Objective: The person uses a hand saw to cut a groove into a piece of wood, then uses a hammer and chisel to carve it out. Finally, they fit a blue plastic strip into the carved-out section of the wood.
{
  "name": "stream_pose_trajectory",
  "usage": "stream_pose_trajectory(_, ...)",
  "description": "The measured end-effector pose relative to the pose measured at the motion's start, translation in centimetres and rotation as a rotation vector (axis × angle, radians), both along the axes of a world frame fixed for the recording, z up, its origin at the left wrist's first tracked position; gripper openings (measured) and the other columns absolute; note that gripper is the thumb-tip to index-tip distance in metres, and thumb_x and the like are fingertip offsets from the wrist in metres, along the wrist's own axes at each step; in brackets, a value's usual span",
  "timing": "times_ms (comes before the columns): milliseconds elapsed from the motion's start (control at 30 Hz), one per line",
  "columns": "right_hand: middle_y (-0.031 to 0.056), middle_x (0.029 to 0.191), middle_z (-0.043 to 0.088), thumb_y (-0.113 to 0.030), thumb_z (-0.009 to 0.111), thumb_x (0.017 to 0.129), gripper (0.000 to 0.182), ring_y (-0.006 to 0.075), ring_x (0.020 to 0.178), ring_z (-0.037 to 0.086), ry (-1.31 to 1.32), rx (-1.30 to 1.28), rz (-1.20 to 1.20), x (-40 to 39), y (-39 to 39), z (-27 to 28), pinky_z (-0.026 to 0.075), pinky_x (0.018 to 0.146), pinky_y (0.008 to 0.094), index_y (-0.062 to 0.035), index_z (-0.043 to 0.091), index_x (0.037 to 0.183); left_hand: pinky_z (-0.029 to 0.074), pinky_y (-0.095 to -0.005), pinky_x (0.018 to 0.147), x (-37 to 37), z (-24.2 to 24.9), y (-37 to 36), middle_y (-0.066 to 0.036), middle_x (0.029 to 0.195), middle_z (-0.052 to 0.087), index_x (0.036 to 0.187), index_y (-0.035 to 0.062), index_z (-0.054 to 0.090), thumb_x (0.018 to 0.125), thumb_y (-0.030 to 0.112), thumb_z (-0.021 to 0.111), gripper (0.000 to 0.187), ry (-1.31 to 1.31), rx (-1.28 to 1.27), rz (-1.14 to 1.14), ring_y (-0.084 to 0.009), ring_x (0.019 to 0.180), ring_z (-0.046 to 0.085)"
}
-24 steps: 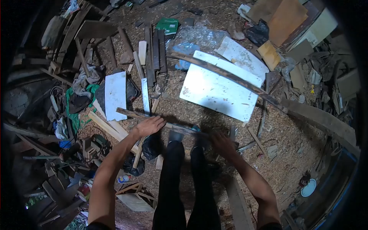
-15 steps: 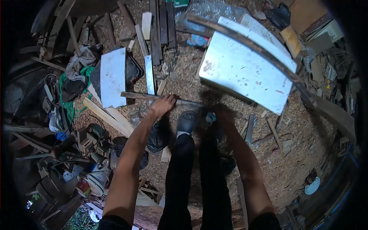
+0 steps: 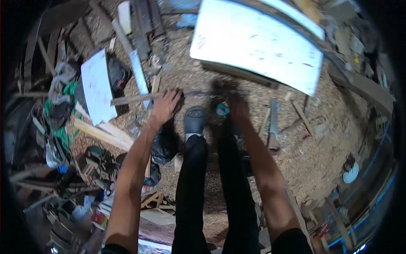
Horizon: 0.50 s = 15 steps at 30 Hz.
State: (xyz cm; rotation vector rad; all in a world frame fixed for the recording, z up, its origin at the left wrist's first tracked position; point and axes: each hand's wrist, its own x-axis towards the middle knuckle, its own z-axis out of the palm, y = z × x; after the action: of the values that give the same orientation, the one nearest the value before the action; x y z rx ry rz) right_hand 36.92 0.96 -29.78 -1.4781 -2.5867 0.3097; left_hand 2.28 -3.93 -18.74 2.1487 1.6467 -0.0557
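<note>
A long, narrow wooden strip (image 3: pixel 131 100) lies crosswise in front of my feet. My left hand (image 3: pixel 167 105) is closed over its middle part, fingers bent across the top. My right hand (image 3: pixel 237 106) is at the strip's right part, in deep shadow and blurred; its fingers show poorly, but it appears wrapped round the wood. Below the strip, between the hands, are my dark shoe (image 3: pixel 195 119) and a small teal ring-shaped thing (image 3: pixel 222 110). Under the strip's left part runs a pale flat bar (image 3: pixel 138 72).
A large white board (image 3: pixel 258 42) on a wooden base stands ahead, with a long curved beam (image 3: pixel 338 67) across it. A smaller white panel (image 3: pixel 98 86) leans at left. A handsaw (image 3: pixel 273 122) and wood offcuts (image 3: pixel 302 116) lie right. Black plastic bags (image 3: pixel 164 146) sit by my left leg.
My view has shifted, so the boards and floor things appear higher and further left. Both hands stay at the strip, which tilts slightly more upward to the right.
</note>
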Motion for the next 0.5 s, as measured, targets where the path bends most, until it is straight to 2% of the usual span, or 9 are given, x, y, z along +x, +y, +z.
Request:
stream_pose_trajectory(67, 0.0183, 0.133, 0.053, -0.018, 0.057, 0.087, 0.045, 0.0409, 0.110, 0.056, -0.045, -0.602, -0.306, 2.2, -0.5, 6.8, 0.047, 0.088, 0.0520, -0.0138, 0.051, 0.132, 0.036, -0.0453, 0.108, 2.8, 1.0, -0.8, -0.019, 0.131, 0.052, 0.132, 0.0020, 0.049, 0.085, 0.025, 0.064, 0.055, -0.085, -0.047, -0.036, -0.0372, 0.123, 0.048)
stream_pose_trajectory(100, 0.0184, 0.134, 0.051, -0.021, 0.057, 0.088, 0.049, 0.0404, 0.115, 0.053, -0.226, -0.596, -0.283, 2.9, -0.8, 10.2, 0.045, 0.093, 0.0521, -0.0142, 0.047, 0.135, 0.035, -0.0459, 0.108, 4.7, 3.3, 0.2, -0.018, 0.131, 0.052, 0.131, 0.0023, 0.050, 0.082, 0.024, 0.066, 0.056, -0.124, -0.136, -0.036, -0.0367, 0.123, 0.048)
stream_pose_trajectory(133, 0.0186, 0.134, 0.049, -0.023, 0.058, 0.088, 0.053, 0.0400, 0.120, 0.050, -0.409, -0.593, -0.261, 3.9, -1.2, 13.2, 0.042, 0.097, 0.0522, -0.0147, 0.043, 0.139, 0.035, -0.0451, 0.108, 7.0, 6.9, 1.7, -0.017, 0.131, 0.053, 0.129, 0.0027, 0.051, 0.081, 0.023, 0.065, 0.054, -0.134, -0.340, -0.024, -0.0351, 0.124, 0.047)
stream_pose_trajectory(233, 0.0182, 0.137, 0.046, -0.029, 0.060, 0.088, 0.056, 0.0390, 0.126, 0.046, -0.414, -0.642, -0.439, 9.4, -3.6, 17.8, 0.038, 0.102, 0.0546, -0.0147, 0.042, 0.139, 0.036, -0.0436, 0.106, 13.2, 7.7, 1.8, -0.016, 0.131, 0.053, 0.128, 0.0040, 0.052, 0.082, 0.021, 0.064, 0.050, -0.122, -0.256, -0.259, -0.0327, 0.124, 0.048)
stream_pose_trajectory(267, 0.0182, 0.137, 0.046, -0.029, 0.060, 0.088, 0.056, 0.0390, 0.126, 0.046, -0.406, -0.638, -0.479, 11.4, -4.0, 18.3, 0.038, 0.102, 0.0546, -0.0147, 0.042, 0.139, 0.036, -0.0436, 0.106, 15.6, 7.7, 2.5, -0.016, 0.131, 0.053, 0.128, 0.0040, 0.052, 0.082, 0.021, 0.064, 0.050, -0.122, -0.247, -0.298, -0.0327, 0.124, 0.048)
stream_pose_trajectory(333, 0.0172, 0.151, 0.032, -0.038, 0.062, 0.089, 0.076, 0.0355, 0.137, 0.036, -0.633, -0.796, -0.641, 15.5, -5.3, 18.0, 0.038, 0.102, 0.0622, -0.0119, 0.025, 0.151, 0.034, -0.0435, 0.109, 20.7, 7.7, 4.2, -0.015, 0.135, 0.052, 0.129, 0.0055, 0.053, 0.085, 0.017, 0.057, 0.045, -0.102, -0.375, -0.448, -0.0302, 0.127, 0.047)
stream_pose_trajectory(367, 0.0172, 0.151, 0.032, -0.038, 0.062, 0.089, 0.076, 0.0355, 0.137, 0.036, -0.627, -0.805, -0.676, 18.0, -6.0, 17.7, 0.038, 0.102, 0.0622, -0.0119, 0.025, 0.151, 0.034, -0.0435, 0.109, 23.1, 6.4, 4.7, -0.015, 0.135, 0.052, 0.129, 0.0055, 0.053, 0.085, 0.017, 0.057, 0.045, -0.102, -0.374, -0.483, -0.0302, 0.127, 0.047)
stream_pose_trajectory(433, 0.0166, 0.152, 0.030, -0.039, 0.064, 0.087, 0.081, 0.0347, 0.139, 0.034, -0.415, -0.785, -0.876, 21.3, -7.9, 17.1, 0.034, 0.104, 0.0630, -0.0100, 0.023, 0.151, 0.030, -0.0477, 0.113, 27.4, 2.7, 5.4, -0.016, 0.142, 0.046, 0.133, 0.0043, 0.050, 0.081, 0.014, 0.060, 0.054, -0.113, -0.237, -0.587, -0.0318, 0.133, 0.042)
stream_pose_trajectory(500, 0.0167, 0.155, 0.026, -0.040, 0.065, 0.086, 0.085, 0.0337, 0.141, 0.030, -0.480, -0.873, -0.909, 24.1, -7.6, 15.7, 0.033, 0.105, 0.0616, -0.0080, 0.022, 0.151, 0.028, -0.0466, 0.115, 32.1, 1.5, 8.0, -0.015, 0.145, 0.043, 0.140, 0.0056, 0.043, 0.083, 0.013, 0.058, 0.060, -0.051, -0.292, -0.600, -0.0321, 0.136, 0.039)
